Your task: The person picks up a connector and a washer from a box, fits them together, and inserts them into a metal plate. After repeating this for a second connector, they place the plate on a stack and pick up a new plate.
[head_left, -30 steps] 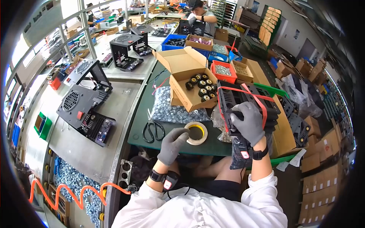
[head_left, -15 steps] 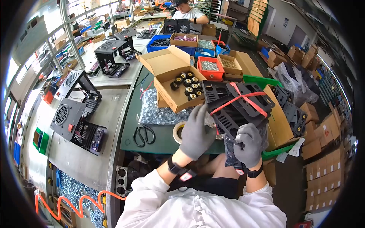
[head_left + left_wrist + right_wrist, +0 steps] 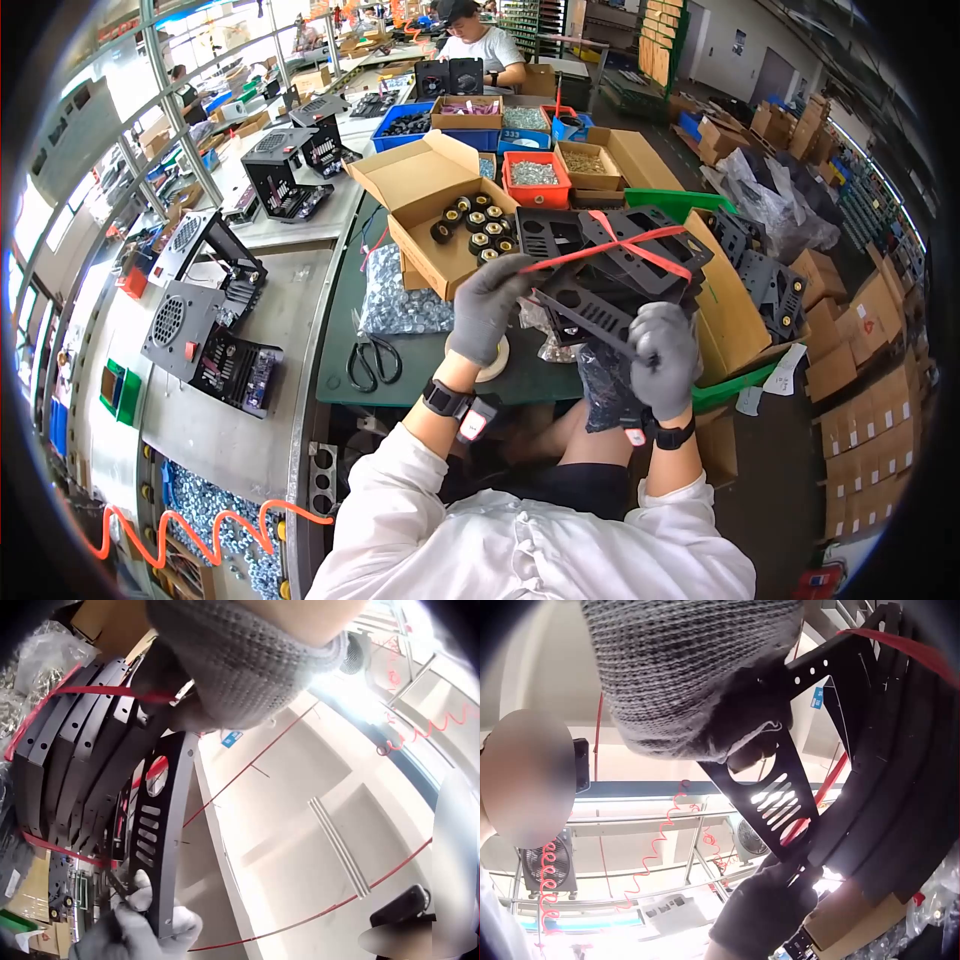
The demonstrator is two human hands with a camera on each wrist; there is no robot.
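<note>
A stack of black metal panels [image 3: 650, 235], bound crosswise with a red strap [image 3: 640, 240], sits at the front right of the green table. My gloved left hand [image 3: 487, 312] pinches the strap at the stack's left side, drawing it outward. One slotted black panel [image 3: 159, 825] sticks out at an angle from the bundle. Its near end is gripped between thumb and fingers of my gloved right hand [image 3: 663, 362]. In the right wrist view the left hand [image 3: 769, 907] is close to this panel's far end. Below the bundle hangs a dark plastic bag [image 3: 608, 388].
An open carton [image 3: 425, 235] of black wheel-like parts stands behind a bag of small clear parts [image 3: 400, 295]. Scissors [image 3: 374, 362] and a tape roll [image 3: 494, 362] lie at the front edge. At right is a carton [image 3: 725, 320] in a green bin; another person [image 3: 480, 45] works opposite.
The left hand has come from beside the tape roll to the strap and pulls it out. The right hand has moved from the bundle's top to one panel's near end, which now sticks out.
</note>
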